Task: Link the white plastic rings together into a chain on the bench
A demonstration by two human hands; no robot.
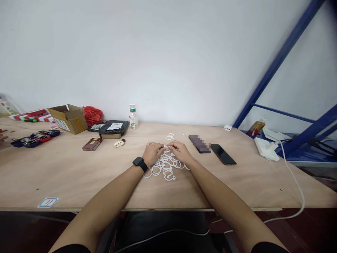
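Note:
A pile of white plastic rings (165, 167) lies on the wooden table (65, 175) in front of me. My left hand (152, 152), with a black watch on its wrist, and my right hand (179, 150) meet just above the far edge of the pile. Both pinch one small white ring (165, 147) between their fingertips. Two more white rings (170, 136) lie apart, a little farther back.
Two dark phones (223, 154) lie to the right. A white power strip (265, 148) with a cable sits at the right edge. Left of the pile are a small bottle (133, 116), a black parcel (113, 128), a cardboard box (68, 118), a red pack (92, 143) and toy cars (34, 137).

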